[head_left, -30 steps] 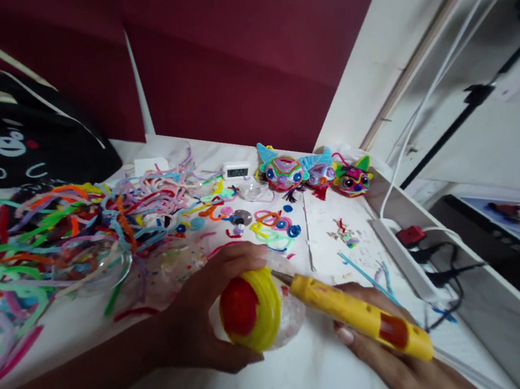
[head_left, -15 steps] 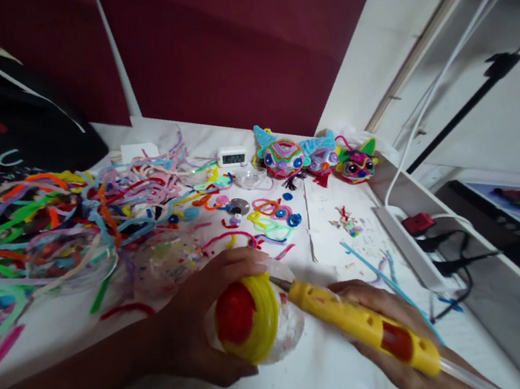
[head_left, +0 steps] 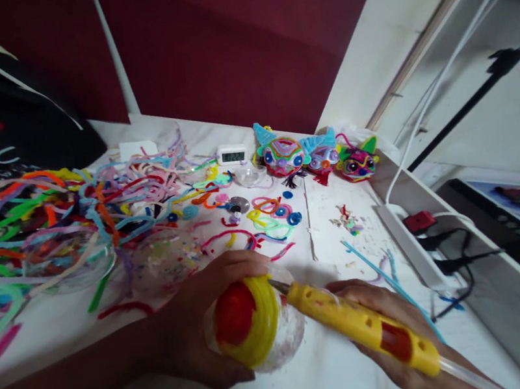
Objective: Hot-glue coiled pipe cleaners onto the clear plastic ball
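Head view: inside the bench's (head_left: 320, 385) right edge, my left fingers (head_left: 234, 265), spread wide, grip the ball (head_left: 264, 325); my right fingers (head_left: 365, 295) wrap the glue gun (head_left: 360, 325); gluing, seemingly, next wanting steadiness.

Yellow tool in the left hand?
No: the right hand holds the yellow tool, while the left hand grips the red-and-yellow ball.
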`<state>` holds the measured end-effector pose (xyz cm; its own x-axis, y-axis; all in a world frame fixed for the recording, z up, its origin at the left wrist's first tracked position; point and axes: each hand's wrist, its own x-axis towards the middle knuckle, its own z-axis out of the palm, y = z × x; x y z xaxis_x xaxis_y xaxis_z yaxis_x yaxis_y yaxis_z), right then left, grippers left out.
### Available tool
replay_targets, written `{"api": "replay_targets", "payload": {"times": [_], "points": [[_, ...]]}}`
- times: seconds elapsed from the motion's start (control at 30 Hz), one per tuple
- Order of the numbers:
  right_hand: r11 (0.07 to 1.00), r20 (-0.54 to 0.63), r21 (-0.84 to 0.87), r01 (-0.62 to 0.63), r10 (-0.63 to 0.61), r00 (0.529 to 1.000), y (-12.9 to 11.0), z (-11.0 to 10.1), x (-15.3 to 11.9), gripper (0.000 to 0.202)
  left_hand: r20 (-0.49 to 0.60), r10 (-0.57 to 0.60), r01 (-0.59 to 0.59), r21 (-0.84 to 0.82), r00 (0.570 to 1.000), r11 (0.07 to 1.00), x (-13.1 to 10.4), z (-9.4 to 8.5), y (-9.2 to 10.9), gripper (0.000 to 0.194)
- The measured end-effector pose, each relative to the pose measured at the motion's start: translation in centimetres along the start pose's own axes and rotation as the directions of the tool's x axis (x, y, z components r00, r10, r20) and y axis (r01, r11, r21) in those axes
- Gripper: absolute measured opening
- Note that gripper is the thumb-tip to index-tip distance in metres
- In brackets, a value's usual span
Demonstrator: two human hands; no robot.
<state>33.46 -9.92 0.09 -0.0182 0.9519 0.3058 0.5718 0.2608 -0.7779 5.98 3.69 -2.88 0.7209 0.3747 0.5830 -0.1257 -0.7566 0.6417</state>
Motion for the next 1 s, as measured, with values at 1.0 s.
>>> {"api": "replay_targets", "payload": {"times": [1.0], "points": [[0.975,0.118,-0.058,0.213,-0.205,0.972,0.52,-0.65,-0.03,0.032,-0.079,-0.016,0.016,0.002,0.997,1.0,-0.33,0.75,0.04,0.071]]}}
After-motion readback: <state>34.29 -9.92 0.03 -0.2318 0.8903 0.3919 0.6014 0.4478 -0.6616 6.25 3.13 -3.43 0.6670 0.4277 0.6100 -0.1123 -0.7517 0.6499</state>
